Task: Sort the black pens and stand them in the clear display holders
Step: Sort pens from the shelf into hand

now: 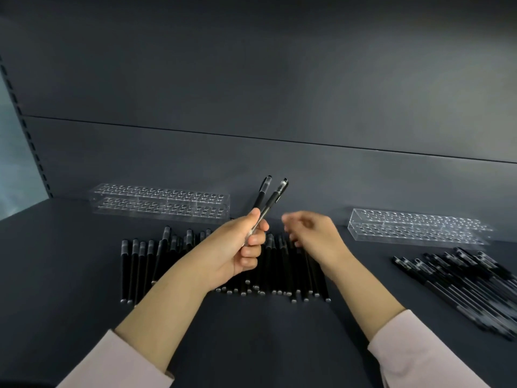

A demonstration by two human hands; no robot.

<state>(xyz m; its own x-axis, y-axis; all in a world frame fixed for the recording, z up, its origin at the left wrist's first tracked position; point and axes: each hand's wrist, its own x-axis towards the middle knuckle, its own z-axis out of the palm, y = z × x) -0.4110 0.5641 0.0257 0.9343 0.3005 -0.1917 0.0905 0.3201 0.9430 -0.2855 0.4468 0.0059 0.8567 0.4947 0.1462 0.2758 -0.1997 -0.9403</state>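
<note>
My left hand [240, 247] grips two black pens [270, 198] that point up and away, caps at the top. My right hand [313, 233] hovers just to the right of them, blurred, its fingers loosely bent and holding nothing. Beneath both hands a row of several black pens [282, 275] lies side by side on the dark shelf. A second pile of black pens [461, 287] lies at the right. One clear display holder [162, 204] with rows of holes stands at the back left, another clear holder [416, 226] at the back right. Both holders hold no pens.
The dark grey shelf surface [70, 261] runs to a dark back panel [251, 93]. A slotted upright [25, 127] stands at the far left. My pale sleeves [117, 362] show at the bottom of the view.
</note>
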